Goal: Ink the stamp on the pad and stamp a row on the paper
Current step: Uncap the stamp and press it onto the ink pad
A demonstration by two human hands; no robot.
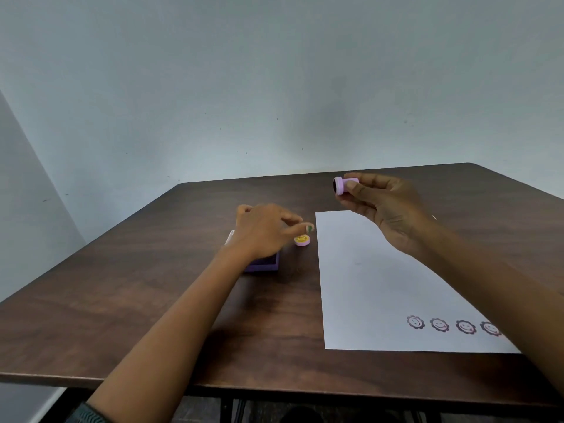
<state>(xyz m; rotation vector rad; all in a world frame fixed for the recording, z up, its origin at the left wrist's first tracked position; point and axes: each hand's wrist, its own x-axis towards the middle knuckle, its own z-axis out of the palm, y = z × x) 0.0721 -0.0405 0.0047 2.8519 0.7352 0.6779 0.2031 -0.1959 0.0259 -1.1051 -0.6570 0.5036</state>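
Note:
My right hand holds a small pink round stamp in the air above the far end of the white paper, with its dark inked face turned left. Near the paper's front edge runs a row of several smiley flower prints; my right forearm hides where the row ends. My left hand hovers over the purple ink pad, fingers spread and empty, its fingertip just above the pink stamp cap with a yellow smiley on top. The hand covers most of the pad.
Everything lies on a dark wooden table pushed against a pale wall. A white edge, perhaps the pad's lid, peeks out behind my left wrist. The table's front edge runs just below the paper.

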